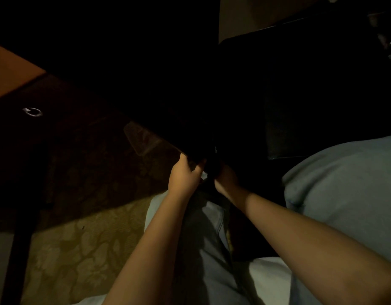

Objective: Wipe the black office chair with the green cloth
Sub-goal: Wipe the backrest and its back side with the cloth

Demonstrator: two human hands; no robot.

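— Forearms (159,238) stretch forward side by side. The left hand (185,172)?
— Its fingers curl round the lower edge of the black chair (168,102), dead ahead.
— And the right hand (226,178)?
— Just beside it, sunk in shadow; its grip, I cannot tell.

Chair (168,102) matt; desk (7,69) smooth wood; ring (32,112) shiny metal; trousers (210,243) cloth.

The black office chair (146,73) is lost in darkness across the upper frame. The right hand (227,178) is shadowed at the fingers; its grip cannot be told.
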